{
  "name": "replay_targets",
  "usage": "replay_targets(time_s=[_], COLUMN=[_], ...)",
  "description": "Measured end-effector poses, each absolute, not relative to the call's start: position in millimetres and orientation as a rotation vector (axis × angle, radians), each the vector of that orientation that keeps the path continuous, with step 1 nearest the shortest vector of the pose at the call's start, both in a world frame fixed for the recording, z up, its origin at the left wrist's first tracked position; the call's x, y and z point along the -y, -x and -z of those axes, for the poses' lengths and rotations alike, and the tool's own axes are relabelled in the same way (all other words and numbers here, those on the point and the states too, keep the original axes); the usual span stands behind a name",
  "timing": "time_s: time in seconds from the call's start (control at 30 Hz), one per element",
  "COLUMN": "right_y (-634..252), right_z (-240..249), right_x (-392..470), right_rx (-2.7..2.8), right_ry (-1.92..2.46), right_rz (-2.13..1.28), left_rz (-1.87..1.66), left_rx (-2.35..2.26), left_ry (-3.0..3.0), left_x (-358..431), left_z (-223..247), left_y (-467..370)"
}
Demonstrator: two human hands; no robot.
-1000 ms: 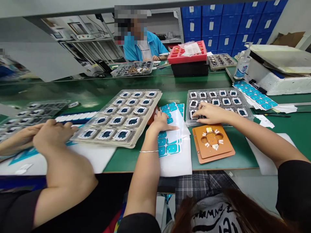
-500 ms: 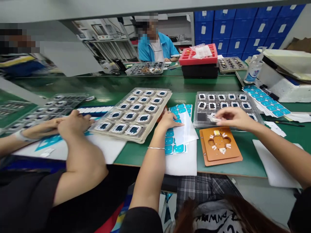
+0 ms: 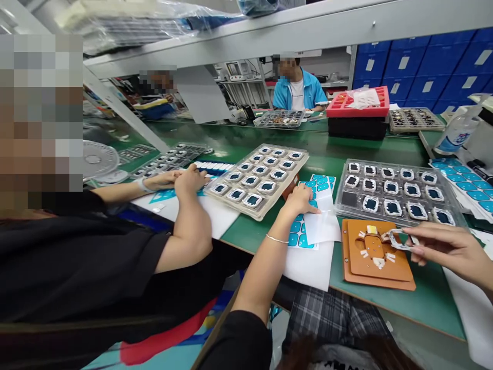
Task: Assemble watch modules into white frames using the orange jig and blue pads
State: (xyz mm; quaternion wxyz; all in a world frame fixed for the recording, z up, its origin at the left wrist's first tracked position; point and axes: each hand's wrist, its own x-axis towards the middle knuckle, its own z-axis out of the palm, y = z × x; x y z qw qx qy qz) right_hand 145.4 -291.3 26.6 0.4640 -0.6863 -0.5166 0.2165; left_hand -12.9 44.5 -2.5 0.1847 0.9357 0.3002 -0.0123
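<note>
Between thumb and fingers, my right hand (image 3: 449, 249) grips a white frame (image 3: 398, 239) above the right part of the orange fixture (image 3: 379, 275). Small white pieces and a yellow one sit on the fixture. My left hand (image 3: 301, 200) lies on the blue sticker sheet (image 3: 304, 240), its fingers spread, beside a translucent white sheet (image 3: 321, 221). Behind the fixture stands a clear tray (image 3: 341, 207) of white-rimmed dark parts, with one bare square at its front left. A second tray (image 3: 262, 210) of such parts is tilted, left of my left hand.
At the left, a co-worker's hands (image 3: 188, 180) work over white sheets. Across the bench sits a person in a blue jacket (image 3: 318, 90), near a red tray (image 3: 358, 112). A bottle (image 3: 458, 133) and more sticker sheets (image 3: 468, 187) are at the right.
My right hand has moved from the clear tray to over the orange fixture, carrying the white frame. The view has turned left. My left hand remains on the stickers.
</note>
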Motion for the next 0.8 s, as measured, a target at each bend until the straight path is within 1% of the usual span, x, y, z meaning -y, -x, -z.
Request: replay_targets(time_s=[0.23, 0.47, 0.8], right_y=[-138, -129, -129], right_z=[-27, -27, -26], right_x=[284, 279, 279], right_rx=[1.408, 1.557, 1.581], right_ry=[1.666, 1.629, 1.596], right_rz=[-0.2, -0.162, -0.156], left_rz=[0.045, 0.032, 0.03], left_rx=[-0.804, -0.766, -0.822], left_ry=[-2.699, -2.727, -2.722], left_x=[-45, -49, -44], left_z=[2, 4, 1], left_y=[14, 15, 17])
